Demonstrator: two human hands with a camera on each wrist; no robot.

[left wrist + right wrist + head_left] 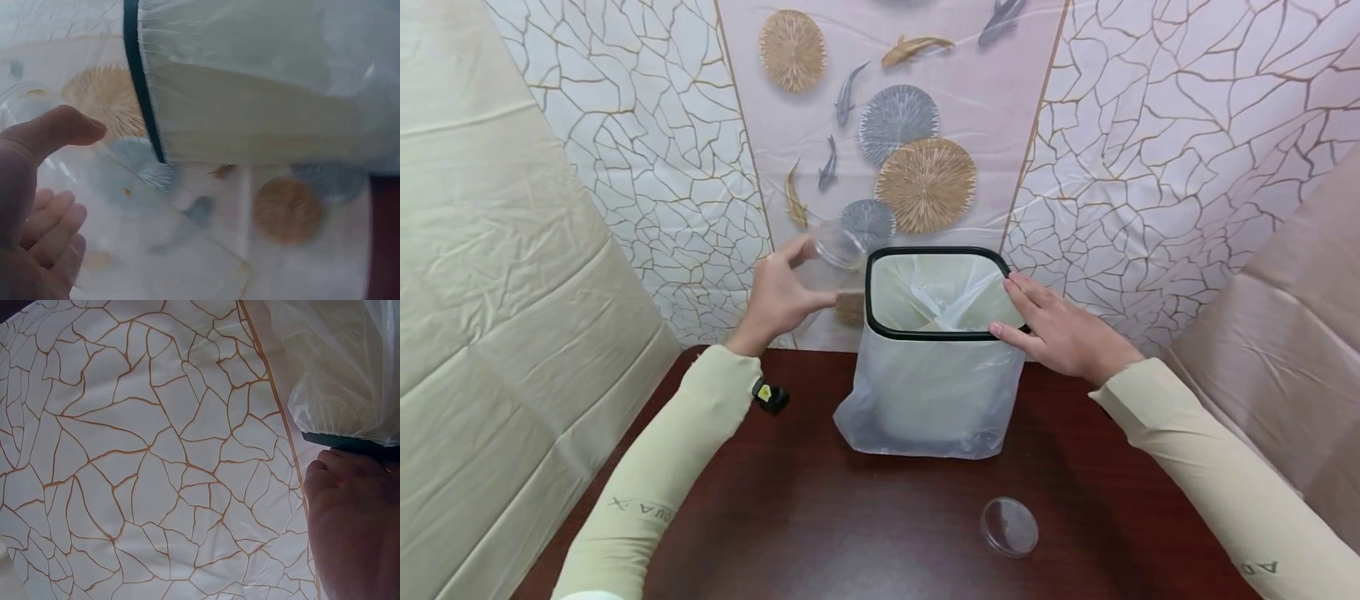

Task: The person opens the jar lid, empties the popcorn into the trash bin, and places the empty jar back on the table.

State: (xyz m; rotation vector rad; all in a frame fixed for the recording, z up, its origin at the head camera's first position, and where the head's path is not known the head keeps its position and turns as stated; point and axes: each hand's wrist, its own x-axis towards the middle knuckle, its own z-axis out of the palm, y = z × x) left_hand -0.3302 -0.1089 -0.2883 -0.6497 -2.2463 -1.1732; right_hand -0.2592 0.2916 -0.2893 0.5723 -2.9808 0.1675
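Observation:
A bin [936,392] lined with a thin white plastic bag stands upright, a black rim [936,336] round its mouth. Left of that rim, my left hand [781,287] grips a see-through plastic container [831,271], thumb on one side and fingers on the other. The container's round end faces up and toward the bin; its outline is faint, also in the left wrist view, where my left hand [44,187] curves round it. My right hand [1060,327] rests on the rim's right side with its fingers laid out straight, and the right wrist view shows it against the rim too.
A clear round lid or shallow dish [1010,527] lies on the dark red-brown table [850,533], in front of the bin and to its right. Patterned cloth [1150,167] hangs behind the bin, and plain beige cloth [497,292] hangs at the left side.

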